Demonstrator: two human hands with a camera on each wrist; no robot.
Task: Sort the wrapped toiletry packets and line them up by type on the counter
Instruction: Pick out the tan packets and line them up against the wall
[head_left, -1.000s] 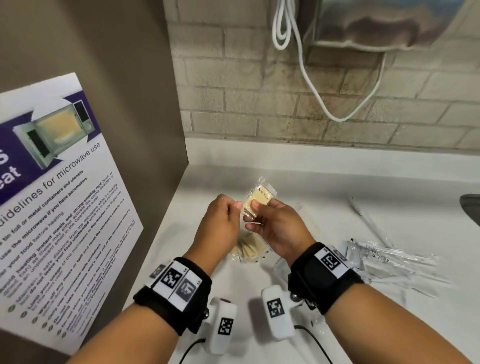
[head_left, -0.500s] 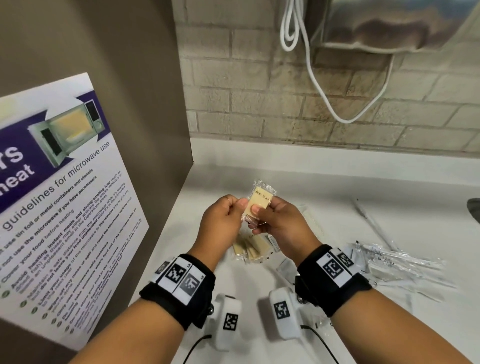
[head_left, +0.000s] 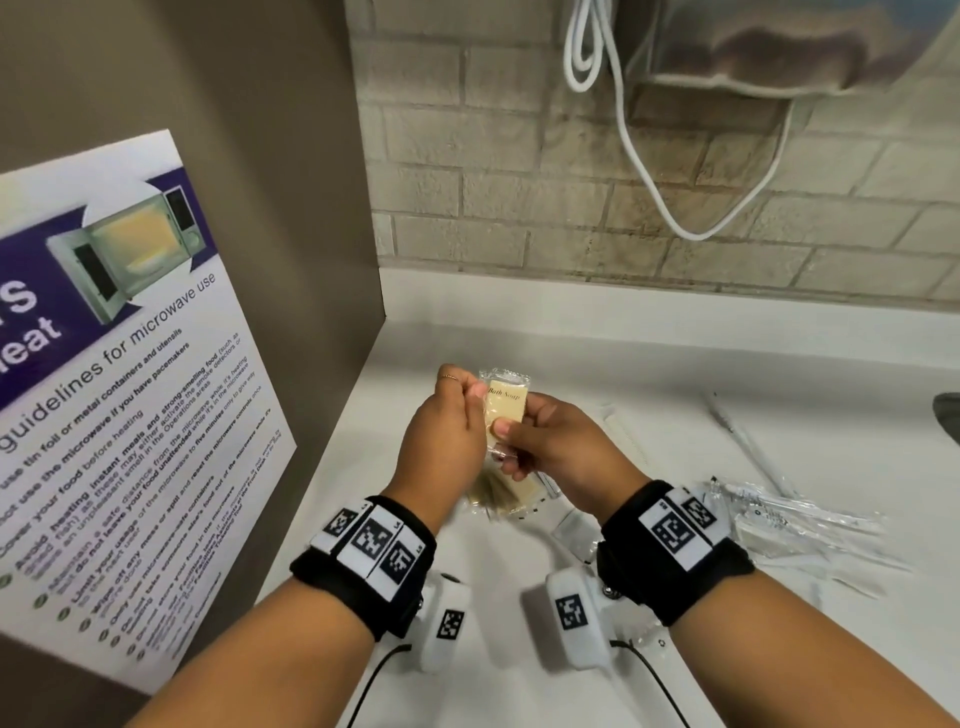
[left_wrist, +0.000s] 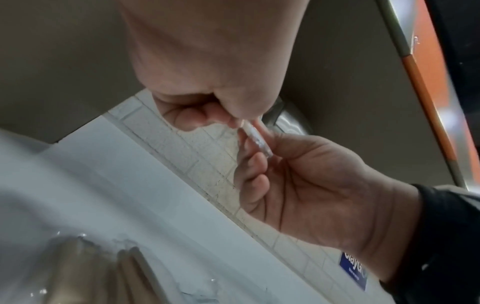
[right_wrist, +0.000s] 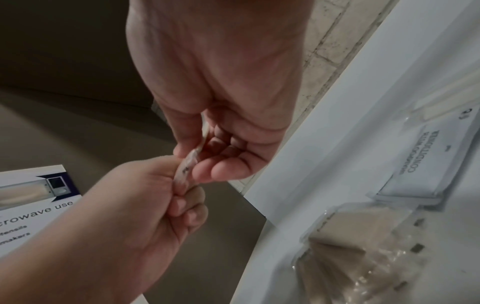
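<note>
A clear-wrapped tan bath soap packet (head_left: 506, 408) is held upright above the white counter (head_left: 675, 395), seen edge-on in the wrist views as the soap packet (left_wrist: 255, 136) and soap packet (right_wrist: 188, 166). My left hand (head_left: 449, 436) pinches its left edge with thumb and forefinger. My right hand (head_left: 550, 441) pinches its lower right part. Under the hands lies a fanned stack of tan soap packets (head_left: 506, 496), also the stack (right_wrist: 358, 253). A white shampoo-with-conditioner sachet (right_wrist: 426, 164) lies beside them.
A brown side panel with a microwave guidelines poster (head_left: 119, 374) bounds the counter on the left. Behind is a brick wall (head_left: 519, 197) with a hanging white cable (head_left: 644, 156). Clear-wrapped long packets (head_left: 789, 504) lie on the right. A dark sink edge (head_left: 948, 415) shows at far right.
The held soap packet has turned from tilted to nearly upright, its label facing me. Both hands stay pinched on it and have shifted slightly.
</note>
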